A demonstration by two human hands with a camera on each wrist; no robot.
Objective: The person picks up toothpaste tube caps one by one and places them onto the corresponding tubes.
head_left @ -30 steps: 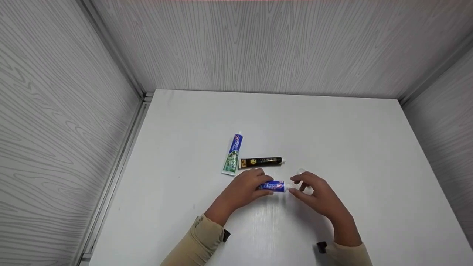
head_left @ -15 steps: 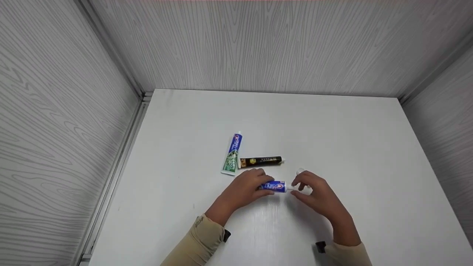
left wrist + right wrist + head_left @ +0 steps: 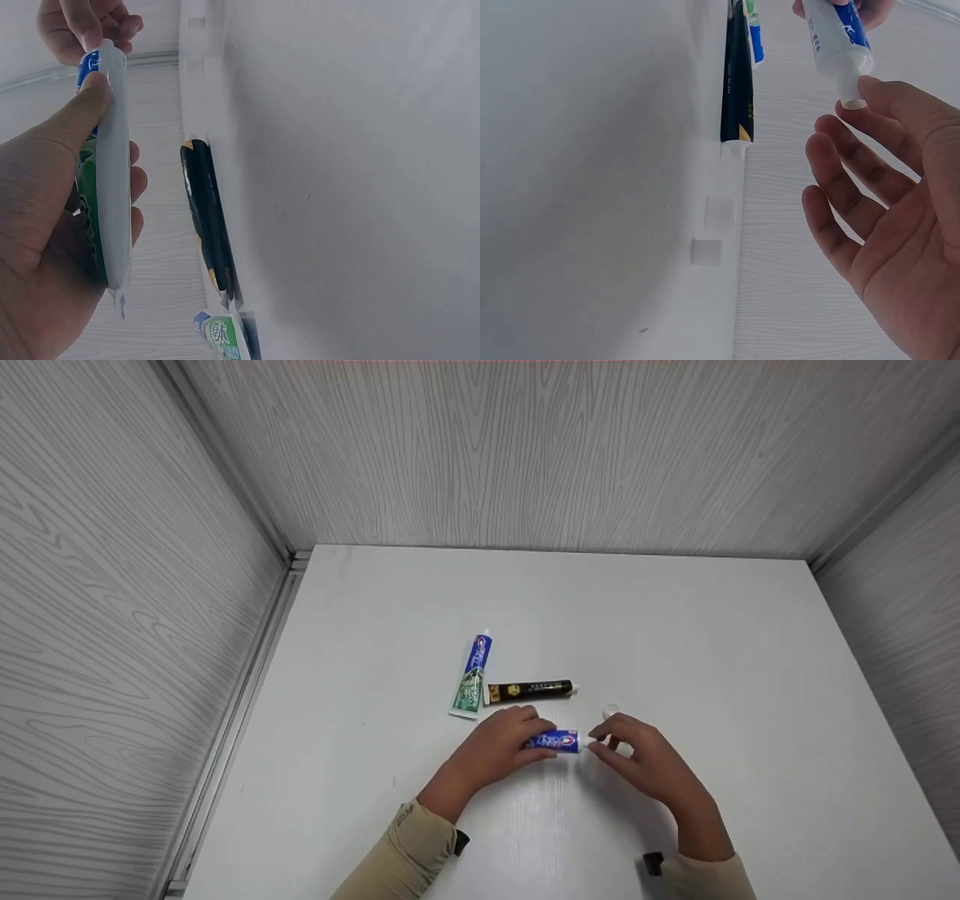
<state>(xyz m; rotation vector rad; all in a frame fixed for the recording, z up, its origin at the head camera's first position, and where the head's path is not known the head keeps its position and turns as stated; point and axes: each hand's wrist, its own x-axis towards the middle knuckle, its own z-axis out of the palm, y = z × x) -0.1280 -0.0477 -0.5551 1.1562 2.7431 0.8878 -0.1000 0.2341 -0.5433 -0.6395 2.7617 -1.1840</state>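
Note:
My left hand (image 3: 491,746) grips a blue, white and green toothpaste tube (image 3: 559,741), thumb along one side and fingers behind it. The tube is held a little above the white table, its narrow end pointing right. At that end, the thumb and forefinger of my right hand (image 3: 637,754) pinch the small white cap (image 3: 851,94); the other fingers are spread loosely. Just beyond the left hand lies a black toothpaste tube (image 3: 532,690). Another blue and green toothpaste tube (image 3: 471,679) lies to its left, close to the black tube's flat end.
Two loose white caps stand on the table by the right hand: one cap (image 3: 720,215) and a second cap (image 3: 706,253). In the head view the hand partly hides them. Grey wood-grain panels (image 3: 480,457) wall the table (image 3: 675,622) at the back and sides.
The right fingertips have shifted slightly at the cap, moving a little away and then back in. The left hand keeps its grip, and the tubes on the table have not moved.

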